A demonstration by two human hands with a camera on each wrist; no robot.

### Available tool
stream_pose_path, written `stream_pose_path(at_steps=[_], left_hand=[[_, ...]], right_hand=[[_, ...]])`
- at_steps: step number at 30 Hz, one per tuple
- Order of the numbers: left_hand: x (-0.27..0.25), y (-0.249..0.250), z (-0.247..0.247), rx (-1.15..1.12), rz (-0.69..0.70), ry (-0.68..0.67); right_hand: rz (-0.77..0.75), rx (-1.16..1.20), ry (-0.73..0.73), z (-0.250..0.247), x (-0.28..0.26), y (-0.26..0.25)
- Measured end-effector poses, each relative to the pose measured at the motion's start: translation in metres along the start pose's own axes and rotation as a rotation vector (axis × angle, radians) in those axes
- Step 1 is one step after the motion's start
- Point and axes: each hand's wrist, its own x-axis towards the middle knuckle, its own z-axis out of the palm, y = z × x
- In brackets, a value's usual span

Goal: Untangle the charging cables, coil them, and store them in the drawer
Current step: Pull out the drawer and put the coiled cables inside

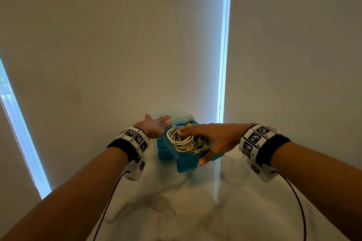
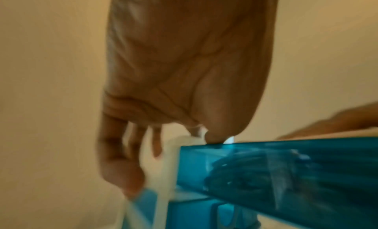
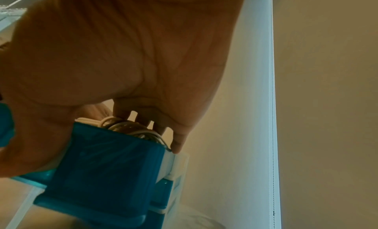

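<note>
The left hand (image 1: 154, 126) rests at the left rear corner of the drawer unit (image 1: 163, 152), its fingers (image 2: 114, 145) straight and loosely spread against the white frame; it grips nothing. Use this hand as a brace so that the light plastic unit does not slide on the worktop (image 1: 195, 201) when the drawer is pushed.

The drawer (image 1: 186, 164) stands pulled out from the top of the unit. It is translucent teal plastic, box-shaped, with thin smooth walls through which the contents show as dark loops in the left wrist view. The coiled cables (image 1: 186, 143) lie inside it: cream and off-white, round in section, flexible, wound in overlapping rings that rise slightly above the rim.

The right hand (image 1: 211, 141) lies flat over the coils, fingers (image 3: 178, 141) straight and slightly parted, thumb down at the drawer front (contact with the front wall appears likely, but blur prevents certainty).

Recommended procedure: press the coils down evenly with the flat fingers until no loop stands proud of the rim, since springy cable tends to lift. Then slide the drawer in squarely. A raised loop could catch on the frame above.
</note>
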Motion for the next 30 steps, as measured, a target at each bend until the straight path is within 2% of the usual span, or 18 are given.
stream_pose_path(at_steps=[2,4,7,9,15,22,26,30], left_hand=[[0.006,0.017,-0.006,0.301,-0.014,0.238],[0.021,0.029,-0.005,0.363,0.042,0.293],[0.044,0.029,0.005,0.172,0.156,0.106],[0.047,0.023,0.007,0.13,0.194,0.054],[0.037,0.011,0.0,0.112,0.259,-0.01],[0.035,0.002,-0.001,0.012,0.292,-0.082],[0.022,-0.003,-0.003,-0.046,0.292,-0.112],[0.012,-0.001,-0.003,-0.003,0.321,-0.067]], right_hand=[[-0.001,0.022,0.021,0.003,-0.002,0.004],[0.006,0.032,0.024,0.003,-0.003,0.005],[0.01,0.001,0.019,0.0,-0.001,0.001],[0.017,-0.043,0.031,0.0,0.002,-0.002],[-0.013,-0.211,0.278,0.019,0.021,-0.014],[0.055,-0.16,0.229,0.021,0.013,-0.015],[0.036,-0.1,0.393,0.028,0.01,-0.019],[0.111,-0.07,0.47,0.039,0.008,-0.021]])
